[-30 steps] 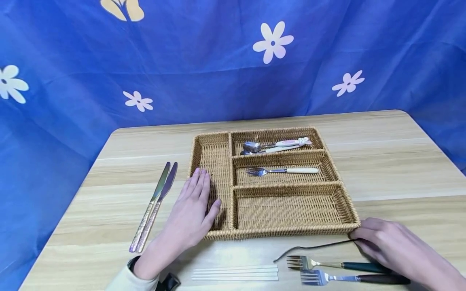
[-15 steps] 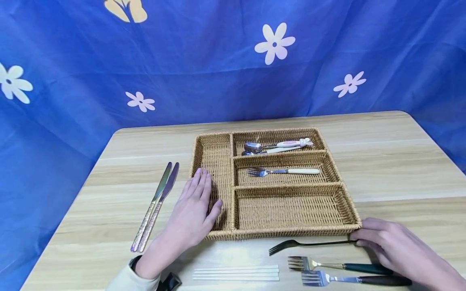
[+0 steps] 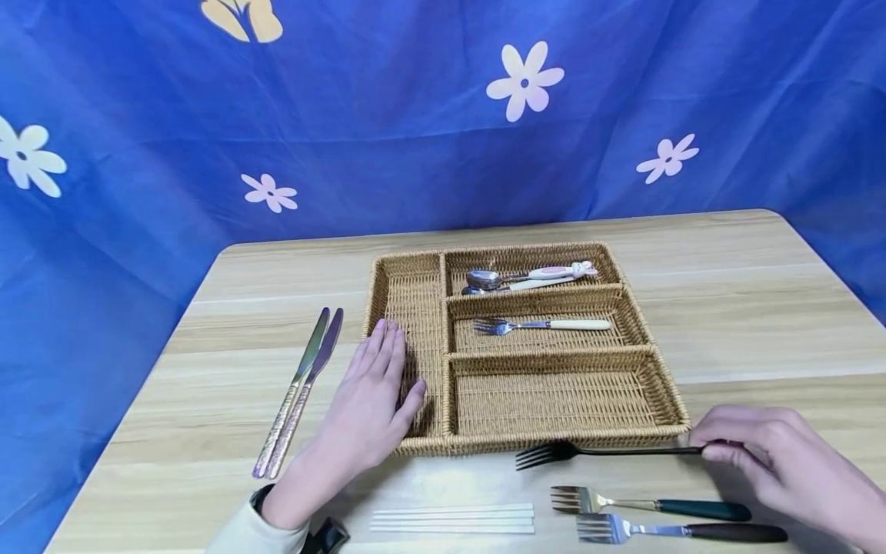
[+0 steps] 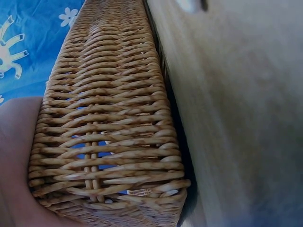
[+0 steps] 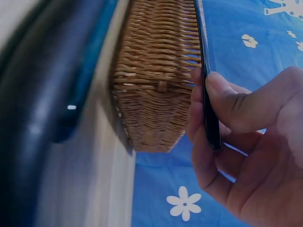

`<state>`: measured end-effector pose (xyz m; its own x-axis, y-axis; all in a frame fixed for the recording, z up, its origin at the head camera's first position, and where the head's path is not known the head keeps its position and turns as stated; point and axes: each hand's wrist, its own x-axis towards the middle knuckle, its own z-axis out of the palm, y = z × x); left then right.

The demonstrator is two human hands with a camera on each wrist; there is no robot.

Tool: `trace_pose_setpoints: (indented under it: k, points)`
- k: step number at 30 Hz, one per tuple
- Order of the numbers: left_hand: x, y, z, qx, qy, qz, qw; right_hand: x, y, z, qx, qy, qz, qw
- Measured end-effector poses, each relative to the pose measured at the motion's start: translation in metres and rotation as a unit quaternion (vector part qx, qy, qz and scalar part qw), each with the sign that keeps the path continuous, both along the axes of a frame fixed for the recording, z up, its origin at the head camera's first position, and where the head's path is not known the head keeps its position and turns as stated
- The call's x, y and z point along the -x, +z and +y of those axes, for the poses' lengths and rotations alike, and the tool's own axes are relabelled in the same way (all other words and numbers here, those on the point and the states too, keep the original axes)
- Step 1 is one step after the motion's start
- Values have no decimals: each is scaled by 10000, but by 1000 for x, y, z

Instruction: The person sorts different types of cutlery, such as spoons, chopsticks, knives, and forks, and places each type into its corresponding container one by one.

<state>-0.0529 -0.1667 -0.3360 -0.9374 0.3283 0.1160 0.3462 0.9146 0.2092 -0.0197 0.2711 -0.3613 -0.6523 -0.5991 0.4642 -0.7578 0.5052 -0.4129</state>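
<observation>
My right hand point(image 3: 778, 462) pinches the handle end of a black fork point(image 3: 554, 454) between thumb and fingers. The fork's tines point left, just in front of a woven wicker cutlery tray point(image 3: 547, 441). In the right wrist view, the thumb presses on the dark handle point(image 5: 208, 113). My left hand point(image 3: 370, 400) rests over the tray's left wall near its front corner, fingers straight. A white-handled fork point(image 3: 540, 325) lies in the middle right compartment. Spoons point(image 3: 529, 275) lie in the back one.
Left of the tray lie two table knives point(image 3: 298, 400). In front lie several white sticks point(image 3: 453, 518), a green-handled fork point(image 3: 651, 504) and a dark-handled fork point(image 3: 681, 532). A blue flowered cloth point(image 3: 415, 115) hangs behind the table.
The black fork has turned from edge-on to show its tines and risen toward the tray's front wall. My right hand has moved slightly right with it. The left hand stays on the tray.
</observation>
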Motion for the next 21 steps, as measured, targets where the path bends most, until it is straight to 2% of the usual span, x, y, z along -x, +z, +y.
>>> trace_pose_setpoints:
  k: [6, 9, 15, 21]
  points:
    - [1, 0, 1, 11, -8, -9, 10000, 2, 11, 4, 41, -360, 19, 9993]
    - [1, 0, 0, 10, -14, 0, 10000, 8, 20, 1, -38, -643, 92, 9979]
    - [0, -1, -1, 4, 5, -11, 10000, 29, 37, -12, -312, -1184, 262, 9921]
    - [0, -1, 0, 20, -6, 23, 10000, 52, 52, -33, -492, -1380, 223, 9890]
